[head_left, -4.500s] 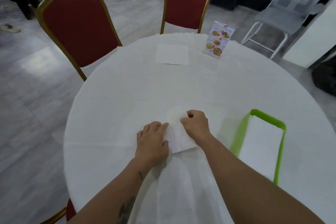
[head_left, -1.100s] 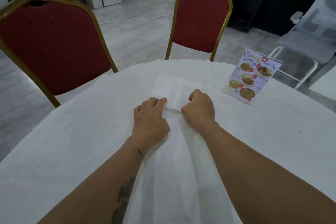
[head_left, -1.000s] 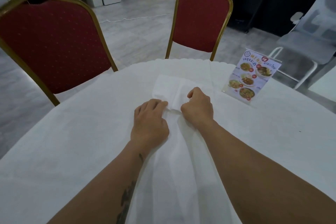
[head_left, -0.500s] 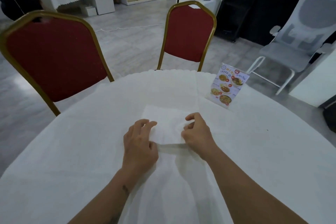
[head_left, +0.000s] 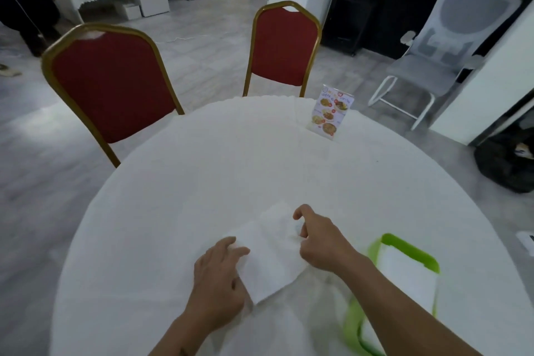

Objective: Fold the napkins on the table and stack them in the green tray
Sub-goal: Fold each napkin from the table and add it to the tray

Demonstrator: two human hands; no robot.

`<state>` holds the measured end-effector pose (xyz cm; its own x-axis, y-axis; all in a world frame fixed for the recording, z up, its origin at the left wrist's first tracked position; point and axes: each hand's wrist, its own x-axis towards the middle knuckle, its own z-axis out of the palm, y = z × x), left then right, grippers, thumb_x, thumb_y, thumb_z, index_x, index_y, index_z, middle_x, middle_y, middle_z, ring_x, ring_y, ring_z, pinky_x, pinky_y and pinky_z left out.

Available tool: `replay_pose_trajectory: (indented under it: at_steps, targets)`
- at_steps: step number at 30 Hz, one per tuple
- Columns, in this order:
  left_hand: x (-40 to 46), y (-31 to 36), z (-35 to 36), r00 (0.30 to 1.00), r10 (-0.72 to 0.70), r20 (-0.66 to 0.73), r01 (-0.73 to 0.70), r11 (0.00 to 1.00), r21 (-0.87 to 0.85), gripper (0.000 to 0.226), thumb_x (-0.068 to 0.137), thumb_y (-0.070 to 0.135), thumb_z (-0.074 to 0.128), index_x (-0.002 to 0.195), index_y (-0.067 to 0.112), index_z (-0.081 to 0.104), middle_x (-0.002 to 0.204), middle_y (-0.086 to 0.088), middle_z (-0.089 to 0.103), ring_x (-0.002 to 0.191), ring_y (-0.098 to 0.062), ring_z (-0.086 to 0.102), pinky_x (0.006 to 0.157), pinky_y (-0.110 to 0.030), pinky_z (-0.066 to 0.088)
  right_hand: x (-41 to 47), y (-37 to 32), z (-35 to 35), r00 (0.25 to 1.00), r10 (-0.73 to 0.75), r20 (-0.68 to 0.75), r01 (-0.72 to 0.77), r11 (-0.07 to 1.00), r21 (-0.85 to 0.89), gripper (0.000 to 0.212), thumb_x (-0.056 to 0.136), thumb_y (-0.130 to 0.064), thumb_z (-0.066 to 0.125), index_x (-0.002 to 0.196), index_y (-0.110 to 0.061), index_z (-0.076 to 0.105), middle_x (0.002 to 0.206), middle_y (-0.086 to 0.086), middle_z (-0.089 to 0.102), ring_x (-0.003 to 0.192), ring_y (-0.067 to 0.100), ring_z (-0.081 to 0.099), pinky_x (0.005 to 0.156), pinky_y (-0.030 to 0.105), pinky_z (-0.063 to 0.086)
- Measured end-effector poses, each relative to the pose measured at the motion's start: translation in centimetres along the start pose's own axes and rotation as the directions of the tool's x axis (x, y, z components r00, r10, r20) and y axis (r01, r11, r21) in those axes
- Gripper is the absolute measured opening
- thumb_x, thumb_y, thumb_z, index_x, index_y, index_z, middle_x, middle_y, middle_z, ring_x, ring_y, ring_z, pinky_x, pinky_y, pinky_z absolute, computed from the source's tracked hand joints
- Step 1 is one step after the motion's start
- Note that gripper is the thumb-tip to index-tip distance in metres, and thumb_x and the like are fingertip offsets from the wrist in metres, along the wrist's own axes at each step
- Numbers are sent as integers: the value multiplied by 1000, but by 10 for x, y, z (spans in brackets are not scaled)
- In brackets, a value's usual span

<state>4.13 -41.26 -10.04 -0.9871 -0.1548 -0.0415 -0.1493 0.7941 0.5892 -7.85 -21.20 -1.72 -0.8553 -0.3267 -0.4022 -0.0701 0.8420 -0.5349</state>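
From the head camera, a white napkin (head_left: 271,251) lies on the round, white-clothed desk (head_left: 231,167), near its front edge and between both hands. The left hand (head_left: 218,277) has loosely spread fingers (head_left: 241,251) lying on the napkin's left edge; I cannot tell whether the thumb pinches it. The right hand (head_left: 320,240) has curled fingers pinching the right edge. Just right of it is the green tray (head_left: 410,246), blurred, holding folded napkins (head_left: 404,277). A menu card (head_left: 329,113) stands at the far side.

dim indoor light | motion blur | wide-angle edge distortion
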Motion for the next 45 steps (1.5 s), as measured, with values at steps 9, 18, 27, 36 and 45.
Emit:
replay_pose_trajectory:
  at_steps: [9,18,27,36,45]
  targets:
    - [-46,13,5,999,41,27,-36,988,-151,58,77,3,42,131,23,53,148,4,36,134,-9,35,110,-15,22,-75,7,36,997,-76,-22,79,987,143,53,73,-5,56,116,-34,44,88,-4,62,73,13,60,61,27,50]
    - [-55,10,-1,999,-12,-30,5,977,-214,54,79,-2,47,128,18,54,137,5,47,121,-4,44,100,-13,29,-73,14,64,982,153,-110,-119,956,267,36,84,-13,50,119,-21,58,92,0,67,79,16,63,67,27,48]
    - [-61,7,6,994,1,106,-3,1000,19,51,82,11,43,130,20,57,149,-1,39,139,-18,28,117,-29,20,-64,-7,100,973,220,-74,-206,966,154,41,79,-9,54,120,-10,56,111,3,58,104,26,56,81,32,44]
    - [-58,11,1,990,-7,142,4,1000,18,50,83,7,45,130,19,56,147,1,40,138,-18,29,116,-29,25,-58,-12,105,932,350,-90,-267,835,481,20,74,-6,54,65,-19,42,69,3,42,63,20,36,57,31,30]
    - [-36,64,-12,983,-131,128,172,900,-399,43,87,7,47,125,25,57,129,5,47,105,-9,51,86,-21,42,-86,2,50,909,348,-230,-151,790,595,12,70,-12,59,76,-2,62,67,5,59,63,20,54,57,37,52]
